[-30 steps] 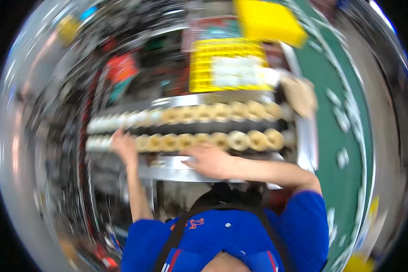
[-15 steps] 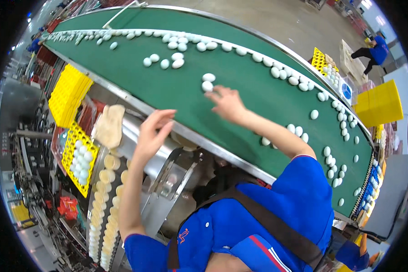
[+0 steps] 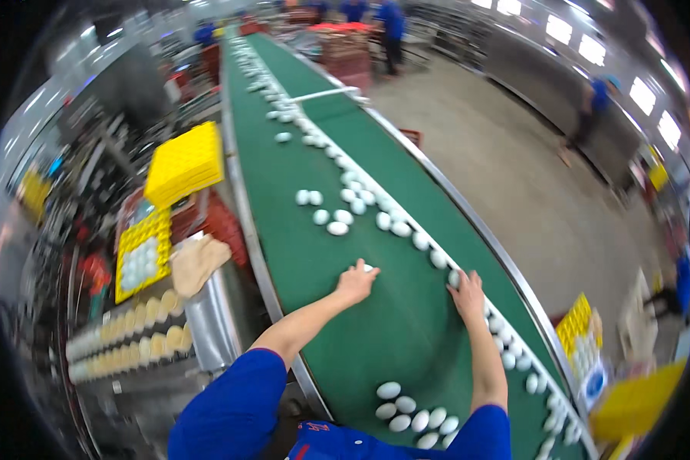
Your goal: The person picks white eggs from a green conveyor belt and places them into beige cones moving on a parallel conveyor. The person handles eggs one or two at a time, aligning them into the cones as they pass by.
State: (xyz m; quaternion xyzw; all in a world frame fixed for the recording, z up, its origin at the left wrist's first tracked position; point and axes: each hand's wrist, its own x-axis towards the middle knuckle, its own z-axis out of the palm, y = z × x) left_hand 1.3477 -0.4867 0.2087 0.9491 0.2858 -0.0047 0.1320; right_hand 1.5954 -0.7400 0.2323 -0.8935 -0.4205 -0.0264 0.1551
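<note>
Pale bluish-white eggs lie scattered on a green conveyor belt [image 3: 284,253]. Over the belt's middle, my left hand [image 3: 353,282] is closed round an egg [image 3: 369,268], most of which the fingers hide. Farther right, my right hand [image 3: 468,297] grips another egg [image 3: 454,278] beside the white divider rail [image 3: 406,221]. A row of eggs runs along that rail. Ahead of my left hand sits a loose group with a whiter egg [image 3: 337,228] nearest. Close to my body lies a cluster including one egg [image 3: 389,390].
Left of the belt's metal edge [image 3: 247,207] stand stacked yellow trays [image 3: 184,162] and a yellow tray of eggs [image 3: 163,239]. A beige glove [image 3: 199,263] lies above rollers [image 3: 153,349]. Beyond the belt, a blue-clad person [image 3: 590,111] is on the right.
The view has turned toward the belt's far end. My left hand has come from beside the belt onto it and closed on an egg. My right hand has reached the divider rail and taken an egg.
</note>
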